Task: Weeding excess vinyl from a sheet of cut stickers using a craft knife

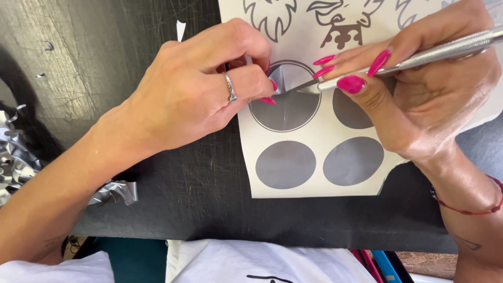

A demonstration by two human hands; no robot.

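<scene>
A white backing sheet (pixel 314 194) with grey vinyl circles and animal outlines lies on a black mat (pixel 209 204). My left hand (pixel 204 89), a ring on one finger, pinches a peeled-up flap of grey vinyl (pixel 283 78) at the top edge of the upper left circle (pixel 285 112). My right hand (pixel 429 94) grips a silver craft knife (pixel 414 57) like a pen. Its pointed tip touches the lifted flap beside my left fingertips.
Curled scraps of silver vinyl (pixel 112 191) lie at the left by my forearm. Three more grey circles fill the sheet's lower part, one being (pixel 285 164). White fabric (pixel 251 262) lies below the mat's near edge.
</scene>
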